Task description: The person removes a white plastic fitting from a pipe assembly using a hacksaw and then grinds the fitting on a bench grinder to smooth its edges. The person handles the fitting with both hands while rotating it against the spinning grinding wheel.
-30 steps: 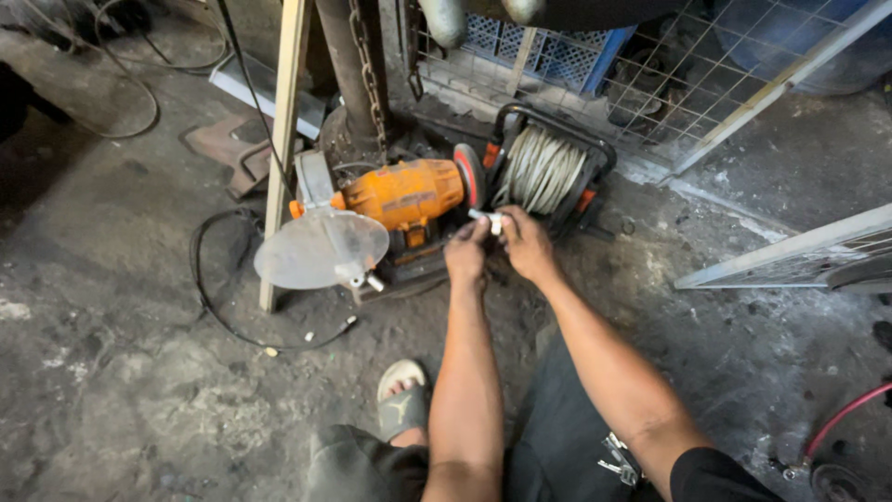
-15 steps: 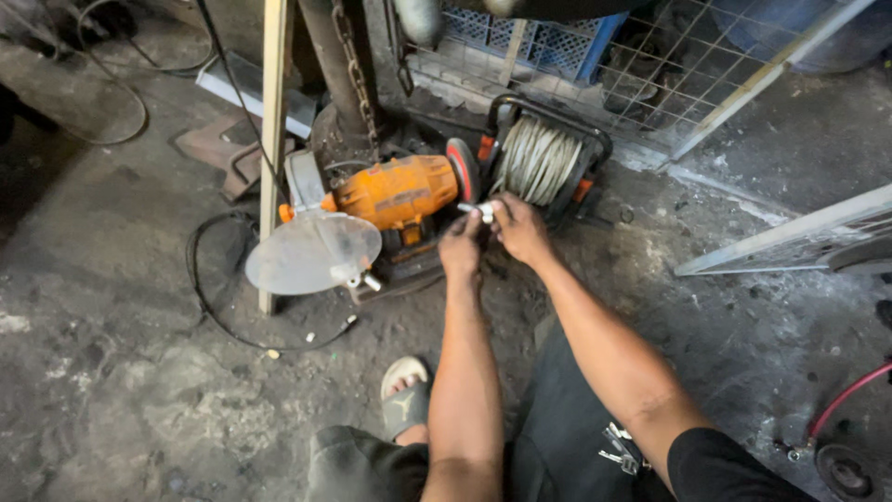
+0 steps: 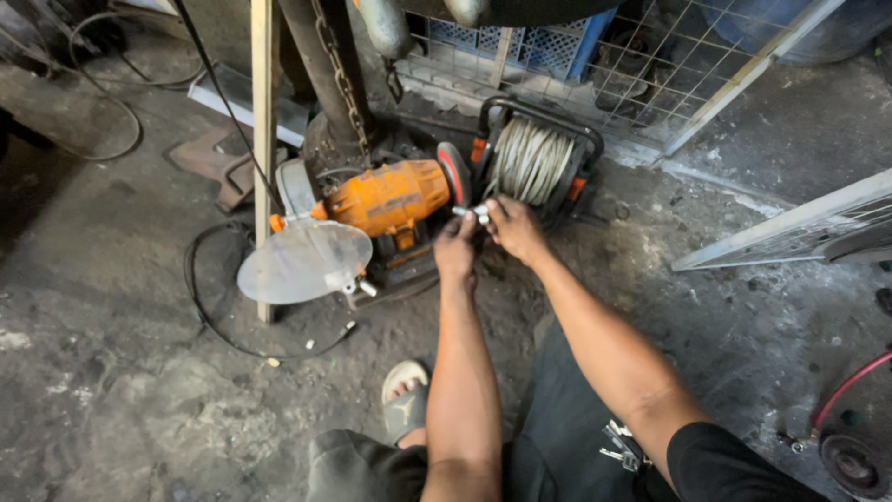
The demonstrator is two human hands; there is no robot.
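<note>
An orange bench grinder sits on the dirty concrete floor, with a clear round eye shield at its left end and a grinding wheel at its right end. My left hand and my right hand meet just right of that wheel. Together they pinch a small shiny metal piece close to the wheel's edge. My forearms reach up from the bottom of the view.
A black cable reel wound with pale cord stands behind my hands. A wooden post, a rusty pipe with chain, a wire mesh panel and a blue crate stand behind. Black cable loops left. My sandalled foot is below.
The view has shifted slightly; my hands stay together on the small metal piece beside the grinding wheel, with almost no movement.
</note>
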